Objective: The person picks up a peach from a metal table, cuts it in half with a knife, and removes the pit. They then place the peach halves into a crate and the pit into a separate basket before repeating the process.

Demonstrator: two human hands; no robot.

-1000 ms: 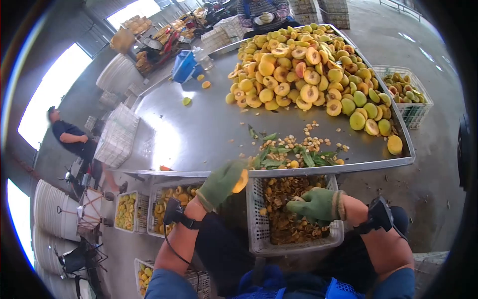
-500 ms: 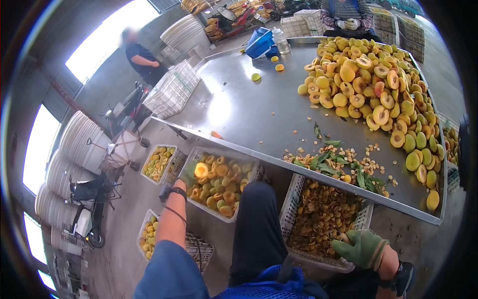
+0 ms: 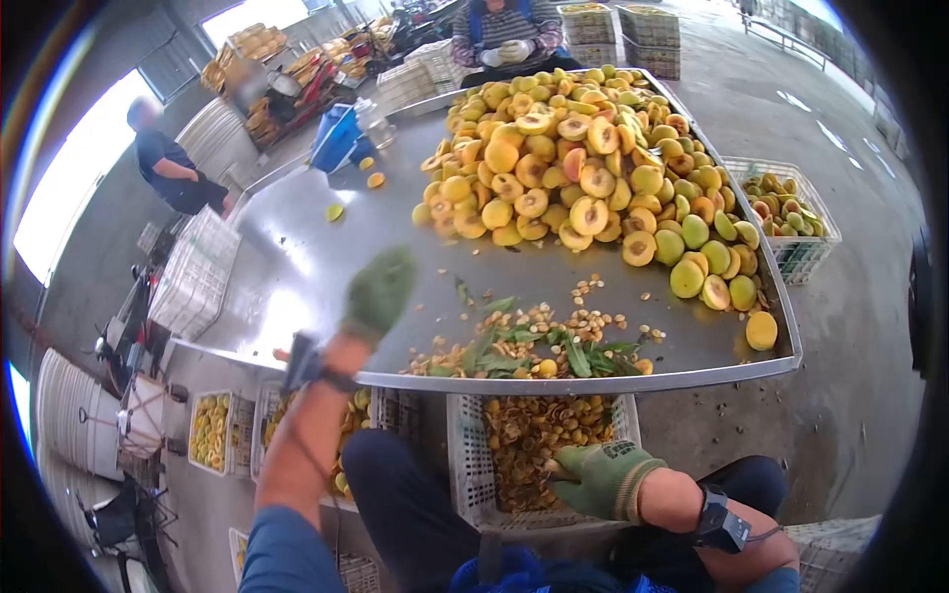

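My left hand point(image 3: 381, 289), in a green glove and smeared by motion, is above the metal table with its fingers stretched out. Nothing shows in it. Beyond it lies a large pile of halved and whole yellow-green peaches point(image 3: 534, 163). My right hand point(image 3: 605, 481), gloved in green too, is curled over a white crate point(image 3: 474, 479) of brown fruit scraps and pits point(image 3: 519, 435). Its thumb and fingers pinch a small pale thing point(image 3: 554, 467), too small to make out. Beneath the table's near edge, a second crate of peaches point(image 3: 356, 420) is partly hidden by my left arm.
Loose pits and green leaves point(image 3: 534, 348) lie along the near rim of the metal table point(image 3: 297, 237). A blue basket point(image 3: 338, 136) and a clear bottle point(image 3: 374, 121) stand on its far left. Across the table sits a person point(image 3: 509, 44) in white gloves; another stands at left.
My left hand has risen from the crate of peaches to above the table. My right hand stays over the scrap crate. The view has turned right.
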